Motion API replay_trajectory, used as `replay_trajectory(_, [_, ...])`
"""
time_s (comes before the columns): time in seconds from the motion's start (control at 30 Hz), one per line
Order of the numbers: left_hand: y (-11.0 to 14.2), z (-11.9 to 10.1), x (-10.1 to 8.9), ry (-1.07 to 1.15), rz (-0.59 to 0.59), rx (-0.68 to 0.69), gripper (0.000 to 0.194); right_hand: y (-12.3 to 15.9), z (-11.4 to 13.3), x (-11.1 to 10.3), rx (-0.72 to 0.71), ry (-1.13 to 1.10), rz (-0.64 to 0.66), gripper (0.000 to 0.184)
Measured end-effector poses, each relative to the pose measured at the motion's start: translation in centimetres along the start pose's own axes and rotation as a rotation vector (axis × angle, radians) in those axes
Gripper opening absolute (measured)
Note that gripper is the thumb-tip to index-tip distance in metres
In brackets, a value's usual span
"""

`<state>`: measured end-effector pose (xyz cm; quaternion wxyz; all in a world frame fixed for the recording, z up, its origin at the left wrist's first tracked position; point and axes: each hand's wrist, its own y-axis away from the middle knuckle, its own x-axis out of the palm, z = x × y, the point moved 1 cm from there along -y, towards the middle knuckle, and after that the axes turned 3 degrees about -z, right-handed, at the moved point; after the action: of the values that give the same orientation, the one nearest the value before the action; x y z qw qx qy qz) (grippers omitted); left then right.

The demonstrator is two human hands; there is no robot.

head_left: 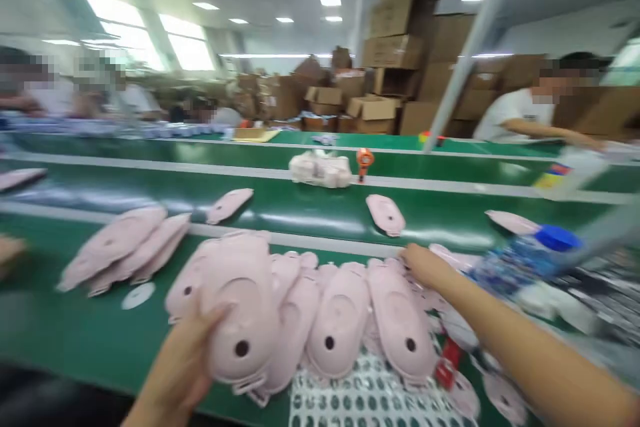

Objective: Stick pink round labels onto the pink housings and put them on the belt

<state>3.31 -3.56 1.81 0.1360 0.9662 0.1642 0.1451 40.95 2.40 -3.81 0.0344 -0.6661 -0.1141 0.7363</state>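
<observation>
In the front left, my left hand (pixel 193 347) grips a pale pink plastic shell (pixel 245 307), its thumb lying over the side. The shell is long and rounded, with a shallow oval recess and a black round spot near its lower end. Further right, my right hand (pixel 417 263) reaches to the far ends of the pink pieces; its fingers are blurred and partly hidden. Between the hands lie more such shells, among them one shell (pixel 340 320) and another (pixel 400 320), both with black spots. Beneath them is a sheet of black oval stickers (pixel 345 403).
Overlapping pink shells (pixel 120 233) lie at left near a white disc (pixel 139 295). Behind, a green conveyor belt (pixel 310 210) carries spaced shells. A clear jar with a blue lid (pixel 557 238) stands right. Across the line are an orange device (pixel 365 159), a co-worker (pixel 520 110) and cardboard boxes.
</observation>
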Motion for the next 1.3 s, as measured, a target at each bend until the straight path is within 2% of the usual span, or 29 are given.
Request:
replay_trajectory(0.1, [0.0, 0.2, -1.0, 0.122, 0.099, -0.022, 0.078, -1.3, -1.6, 1.9, 0.046, 0.04, 0.206, 0.012])
replay_trajectory(0.17, [-0.1, 0.7, -0.8, 0.171, 0.16, -0.035, 0.078, -1.6, -2.6, 2.8, 0.081, 0.076, 0.297, 0.018])
replay_trajectory(0.27, [-0.4, 1.4, -0.2, 0.192, 0.215, -0.071, 0.075, -1.6, -3.7, 3.4, 0.128, 0.104, 0.361, 0.026])
replay_trajectory(0.37, [-0.7, 1.9, -0.1, 0.2, 0.252, -0.097, 0.072, -1.8, -4.7, 3.2, 0.168, 0.089, 0.395, 0.02])
replay_trajectory(0.43, [-1.0, 2.3, 0.0, 0.21, 0.261, -0.11, 0.07, -1.9, -4.7, 2.4, 0.182, 0.081, 0.377, 0.017])
replay_trajectory(0.53, [-1.1, 2.8, 0.7, 0.216, 0.279, -0.143, 0.069, -1.2, -2.1, -0.5, 0.17, 0.097, 0.201, 0.022])
replay_trajectory(0.6, [-0.9, 3.3, 1.6, 0.218, 0.325, -0.176, 0.067, -0.1, 1.8, -3.0, 0.035, 0.022, 0.01, 0.027])
replay_trajectory(0.63, [-0.7, 3.5, 2.2, 0.221, 0.354, -0.191, 0.065, 0.5, 4.3, -4.3, -0.2, -0.15, -0.182, 0.023])
replay_trajectory(0.67, [-0.4, 3.7, 2.9, 0.228, 0.39, -0.2, 0.062, 1.2, 6.7, -5.4, -0.434, -0.309, -0.309, 0.021])
replay_trajectory(0.7, [-0.1, 3.8, 3.6, 0.241, 0.435, -0.202, 0.059, 1.8, 8.9, -6.1, -0.603, -0.419, -0.352, 0.022])
replay_trajectory(0.73, [0.2, 4.0, 4.2, 0.259, 0.491, -0.197, 0.055, 2.3, 10.7, -6.5, -0.716, -0.479, -0.387, 0.022])
replay_trajectory(0.8, [0.8, 4.1, 5.3, 0.303, 0.611, -0.176, 0.049, 2.8, 12.8, -6.8, -0.816, -0.512, -0.408, 0.022])
replay_trajectory(0.9, [1.4, 4.3, 6.0, 0.294, 0.705, -0.17, 0.048, 3.3, 13.1, -6.5, -0.845, -0.368, -0.391, 0.024])
replay_trajectory(1.0, [1.4, 4.6, 6.0, 0.182, 0.658, -0.182, 0.053, 3.9, 12.4, -6.8, -0.856, -0.18, -0.343, 0.025])
replay_trajectory(1.13, [1.4, 4.8, 6.3, 0.0, 0.582, -0.081, 0.053, 4.4, 12.9, -7.8, -0.724, -0.238, -0.344, 0.019])
replay_trajectory(1.2, [1.4, 4.5, 6.6, -0.097, 0.581, 0.021, 0.056, 4.4, 13.6, -7.9, -0.663, -0.267, -0.351, 0.017])
replay_trajectory(1.3, [1.4, 4.0, 7.0, -0.21, 0.608, 0.126, 0.06, 4.3, 14.2, -7.8, -0.657, -0.288, -0.32, 0.017])
